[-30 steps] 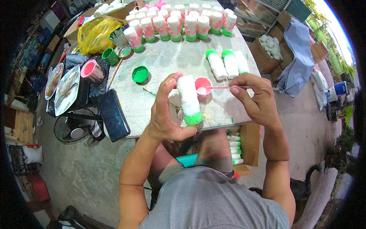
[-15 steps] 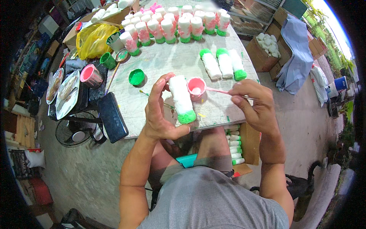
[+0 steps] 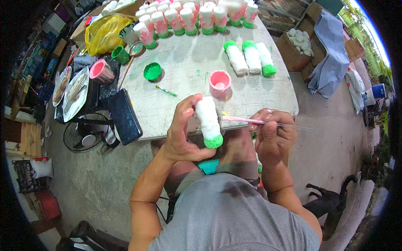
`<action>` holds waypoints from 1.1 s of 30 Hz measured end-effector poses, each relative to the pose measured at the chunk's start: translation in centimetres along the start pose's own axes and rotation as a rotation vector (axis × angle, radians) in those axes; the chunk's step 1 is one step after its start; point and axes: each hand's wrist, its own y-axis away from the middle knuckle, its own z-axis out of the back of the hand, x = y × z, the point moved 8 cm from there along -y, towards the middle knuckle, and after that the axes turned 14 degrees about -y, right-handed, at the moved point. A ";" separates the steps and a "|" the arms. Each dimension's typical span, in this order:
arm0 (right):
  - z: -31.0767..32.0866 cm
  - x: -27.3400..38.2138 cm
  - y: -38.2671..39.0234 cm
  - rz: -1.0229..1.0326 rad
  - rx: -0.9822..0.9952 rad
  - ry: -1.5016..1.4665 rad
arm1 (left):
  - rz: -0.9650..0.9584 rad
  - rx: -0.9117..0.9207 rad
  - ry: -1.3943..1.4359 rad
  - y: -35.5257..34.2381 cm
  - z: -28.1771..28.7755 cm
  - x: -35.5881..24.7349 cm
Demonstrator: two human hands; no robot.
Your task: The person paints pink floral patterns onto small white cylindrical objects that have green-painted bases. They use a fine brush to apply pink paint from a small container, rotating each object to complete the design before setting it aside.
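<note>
My left hand [image 3: 178, 136] grips a white bumpy cylinder [image 3: 207, 117] with a green-painted end, its thumb under the green end and its fingers at the white top. In my right hand [image 3: 274, 136] is a thin paintbrush [image 3: 238, 119], held level, its pink-coated tip pointing at the cylinder and just short of its side. A small cup of pink paint [image 3: 220, 91] stands on the table beyond the cylinder. To its left are a shallow dish of green paint [image 3: 152, 72] and a second paintbrush [image 3: 169, 92].
Three white cylinders with green ends [image 3: 252, 60] lie at the right of the table [image 3: 188, 56]. Several pink-patterned ones [image 3: 171, 21] stand at the back. A dark phone [image 3: 125, 117], a larger pink paint pot [image 3: 101, 73] and a yellow bag [image 3: 106, 35] are at left. A black animal [image 3: 328, 201] is at lower right.
My right hand has drawn the paintbrush out of the pink cup and down beside the cylinder. My left hand has brought the cylinder lower and slightly right, away from the cup.
</note>
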 end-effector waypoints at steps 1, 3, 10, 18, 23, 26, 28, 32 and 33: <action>-0.3 -0.3 0.3 0.000 0.027 0.030 | -0.045 -0.017 -0.007 0.3 -0.1 -0.4; -0.4 -0.8 0.4 -0.045 0.010 -0.027 | -0.020 -0.020 0.069 0.2 -0.2 -0.3; -1.0 -2.1 0.4 -0.076 -0.014 -0.088 | 0.032 0.012 0.177 0.5 -0.6 0.3; -0.4 -2.1 0.2 -0.074 -0.122 -0.010 | 0.018 0.006 0.184 0.8 -0.6 0.6; -1.3 -2.3 0.5 -0.103 -0.033 0.008 | 0.001 -0.029 0.227 0.5 -0.4 0.2; -0.5 -2.3 0.5 -0.106 -0.082 0.077 | -0.009 -0.011 0.244 0.3 -0.3 -0.1; -0.1 -2.3 0.5 -0.105 -0.129 0.038 | -0.011 -0.008 0.256 0.3 -0.4 -0.1; -0.6 -2.8 0.7 -0.138 -0.131 -0.101 | -0.036 -0.018 0.266 0.2 -0.5 -0.2; -0.8 -3.0 0.8 -0.153 -0.116 -0.110 | -0.028 -0.018 0.275 0.3 -0.5 -0.1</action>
